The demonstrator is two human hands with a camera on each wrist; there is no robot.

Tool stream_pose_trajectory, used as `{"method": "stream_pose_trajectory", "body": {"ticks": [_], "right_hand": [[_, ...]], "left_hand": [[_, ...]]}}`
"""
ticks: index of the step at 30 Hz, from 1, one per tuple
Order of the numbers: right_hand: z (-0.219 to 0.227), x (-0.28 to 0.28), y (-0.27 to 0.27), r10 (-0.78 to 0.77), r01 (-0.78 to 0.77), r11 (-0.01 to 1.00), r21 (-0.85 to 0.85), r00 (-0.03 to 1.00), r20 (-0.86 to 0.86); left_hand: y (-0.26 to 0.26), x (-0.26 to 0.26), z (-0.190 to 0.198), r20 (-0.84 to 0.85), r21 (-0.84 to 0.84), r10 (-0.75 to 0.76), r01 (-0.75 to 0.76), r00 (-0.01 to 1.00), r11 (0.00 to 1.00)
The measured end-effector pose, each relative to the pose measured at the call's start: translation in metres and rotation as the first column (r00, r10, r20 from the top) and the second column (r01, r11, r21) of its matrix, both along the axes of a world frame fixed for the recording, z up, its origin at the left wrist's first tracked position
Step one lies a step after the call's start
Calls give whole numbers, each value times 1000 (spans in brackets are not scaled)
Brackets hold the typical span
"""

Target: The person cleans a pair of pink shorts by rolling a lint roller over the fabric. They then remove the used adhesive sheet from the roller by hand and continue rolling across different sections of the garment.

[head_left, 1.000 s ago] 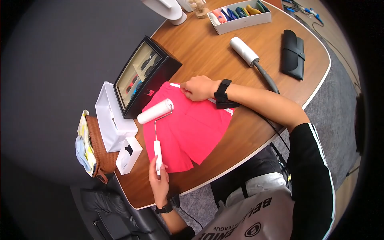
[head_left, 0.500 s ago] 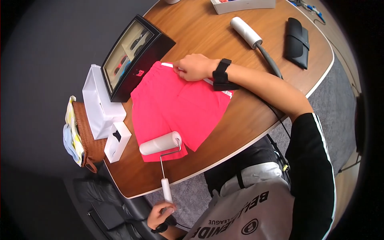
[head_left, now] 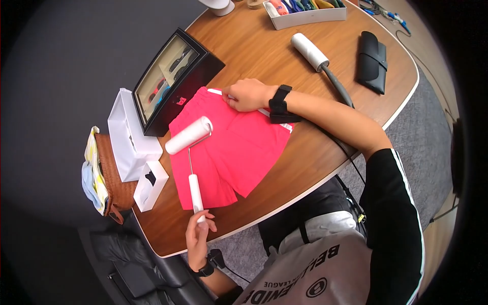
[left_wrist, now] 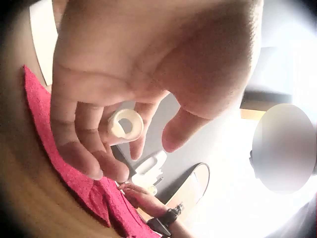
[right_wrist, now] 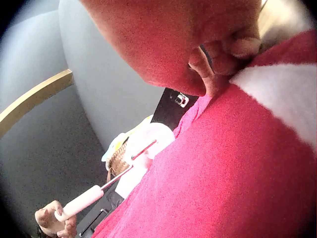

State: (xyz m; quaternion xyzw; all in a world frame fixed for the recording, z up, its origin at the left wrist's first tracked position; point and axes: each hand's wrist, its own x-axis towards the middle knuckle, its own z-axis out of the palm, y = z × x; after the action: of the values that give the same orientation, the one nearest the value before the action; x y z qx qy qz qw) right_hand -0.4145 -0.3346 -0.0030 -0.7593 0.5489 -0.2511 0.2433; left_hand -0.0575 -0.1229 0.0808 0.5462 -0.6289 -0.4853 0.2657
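Observation:
Pink shorts (head_left: pixel 229 137) with a white side stripe lie flat on the wooden table. My left hand (head_left: pixel 198 236) holds a lint roller (head_left: pixel 195 188) by the end of its white handle, out past the table's near edge. The roller's white head overlaps the left part of the shorts, below the waistband. In the left wrist view the handle's hollow end (left_wrist: pixel 126 125) shows between the fingers. At the shorts' upper edge my right hand (head_left: pixel 249 95) pinches the cloth by the stripe. The right wrist view shows its curled fingers (right_wrist: pixel 200 62) at the pink fabric.
A black glasses display case (head_left: pixel 175 81) stands beyond the shorts. White boxes (head_left: pixel 133 142) and a brown woven basket (head_left: pixel 113 173) sit at the left. A second, grey-handled lint roller (head_left: pixel 311 52), a black pouch (head_left: pixel 372 63) and a box of rolled socks (head_left: pixel 305 19) lie to the right.
The left hand drew the lint roller down to the shorts' hem, then moved it back up toward the waistband. The right hand keeps its place on the shorts.

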Motion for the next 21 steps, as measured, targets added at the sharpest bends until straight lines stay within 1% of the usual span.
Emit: {"method": "stream_pose_trajectory", "body": {"ticks": [2,5,6,7,9,10,12,16,18,19,21], "right_hand": [[1,1,0,-8,8,1000,25,1000,6],[0,1,0,-16,15,1000,15,1000,13],[-2,1,0,-18,18,1000,20,1000,14],[-3,1,-1,-12,12,1000,3,1000,6],[-5,1,-2,-2,2,1000,-12,1000,-4],[-5,1,-2,-3,3,1000,-12,1000,-6],[-4,1,-2,1,-1,1000,-14,1000,-6],[-2,0,-1,-1,1,1000,-10,1000,6],[-1,0,-1,1,-1,1000,-10,1000,3],[-1,0,-1,5,-5,1000,-6,1000,-4],[-1,0,-2,9,-9,1000,-3,1000,-12]], "left_hand": [[-7,1,-6,3,14,-52,52,999,999],[-7,11,-21,6,52,-75,75,997,996],[-5,14,-27,-40,45,-44,45,998,998],[-2,17,-31,-40,51,-45,47,998,998],[2,21,-36,-72,55,16,-12,997,998],[4,21,-37,-72,57,19,-15,997,998],[8,20,-35,1,63,67,-67,998,996],[5,11,-36,-19,5,112,-112,994,994],[0,10,-42,51,-49,121,-119,991,992],[-4,10,-45,49,-50,123,-121,991,991],[-11,8,-50,163,-94,96,-82,982,992]]}}
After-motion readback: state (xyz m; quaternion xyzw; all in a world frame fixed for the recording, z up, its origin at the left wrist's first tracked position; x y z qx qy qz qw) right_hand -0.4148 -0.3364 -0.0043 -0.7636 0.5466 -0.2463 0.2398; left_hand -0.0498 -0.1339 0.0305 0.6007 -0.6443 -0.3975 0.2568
